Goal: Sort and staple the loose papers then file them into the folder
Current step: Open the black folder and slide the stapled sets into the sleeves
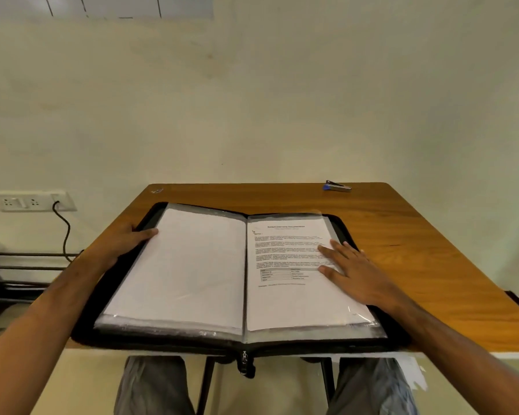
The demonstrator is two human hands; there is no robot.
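Black zip folder (pixel 119 283) lying open flat on wooden table (pixel 417 253), near edge overhanging table's front edge, zipper pull (pixel 244 359) dangling below the spine. Clear plastic sleeves on both halves. Left of folder spine: sleeve with blank white sheet (pixel 180 265) showing. Right of folder spine: printed page (pixel 291 301) inside sleeve, bold heading at top, paragraphs of text, small table lower down; wording too blurred to read.

Left hand (pixel 123 244) at folder's left edge, thumb curled over onto the blank sheet's sleeve, remaining fingers hidden under or behind the edge, so gripping that edge. Right hand (pixel 354 271) on the right half of folder, fingers straight and spread, palm down, pressing flat on the printed page near its outer edge; holding nothing.

Stapler (pixel 337 186), blue and silver, beyond folder toward the far right corner of table, well apart from folder and from both hands. Small pale scuff (pixel 157 191) on table beyond folder's far left corner.

Below folder's front edge: knees in grey trousers (pixel 153 387), black table legs (pixel 207 381) between them. Left of folder, off the table: white wall socket plate (pixel 32 201) with black cable (pixel 65 232) plugged in and hanging down, dark horizontal rails (pixel 18 268) lower. Behind folder: plain cream wall (pixel 252 100).
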